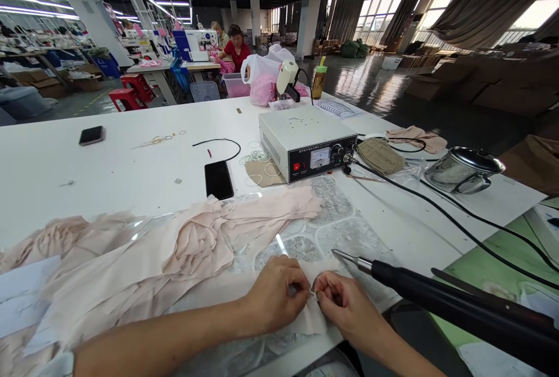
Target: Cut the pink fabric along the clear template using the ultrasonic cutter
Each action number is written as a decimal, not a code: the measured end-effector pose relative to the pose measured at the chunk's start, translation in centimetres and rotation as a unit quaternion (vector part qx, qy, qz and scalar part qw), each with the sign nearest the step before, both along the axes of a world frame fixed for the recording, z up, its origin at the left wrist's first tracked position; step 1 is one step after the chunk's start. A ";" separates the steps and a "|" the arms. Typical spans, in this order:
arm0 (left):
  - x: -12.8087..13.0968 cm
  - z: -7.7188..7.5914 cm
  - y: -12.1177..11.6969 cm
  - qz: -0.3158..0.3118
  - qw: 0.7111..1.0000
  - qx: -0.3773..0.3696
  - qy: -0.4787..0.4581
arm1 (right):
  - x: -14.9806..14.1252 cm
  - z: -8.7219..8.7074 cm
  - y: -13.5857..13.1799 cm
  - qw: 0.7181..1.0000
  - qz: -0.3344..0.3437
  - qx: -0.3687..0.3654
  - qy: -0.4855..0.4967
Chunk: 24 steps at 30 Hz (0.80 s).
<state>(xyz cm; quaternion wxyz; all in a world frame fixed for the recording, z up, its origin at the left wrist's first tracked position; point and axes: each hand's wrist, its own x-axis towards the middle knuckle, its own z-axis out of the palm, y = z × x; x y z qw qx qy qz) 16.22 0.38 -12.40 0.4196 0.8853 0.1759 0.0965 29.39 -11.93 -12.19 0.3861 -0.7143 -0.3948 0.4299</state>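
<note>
My left hand [279,294] is closed in a pinch, its thumb and fingertips drawn together above a pale pink cloth piece [317,322]. Facing it, my right hand [343,302] also pinches. A small white bit [312,292] shows between the two sets of fingertips, too small to name. Just right of my hands, a black tool with a pointed metal tip [393,275] reaches in from the right edge. To the left lie layered pale pink fabric pieces [203,243] on a clear sheet [345,237] over the white table.
A grey control box [321,144] with a dial stands behind my hands, a black cable [419,194] running right from it. Around it are a black phone [218,180], elastic loops [257,157], a metal mug [465,170] and a bottle [319,81]. A person in red [236,51] sits beyond.
</note>
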 end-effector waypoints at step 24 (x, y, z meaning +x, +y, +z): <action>0.0 -0.1 0.1 -0.016 0.999 0.027 -0.019 | -0.6 -0.1 0.2 0.998 -0.019 0.046 -0.031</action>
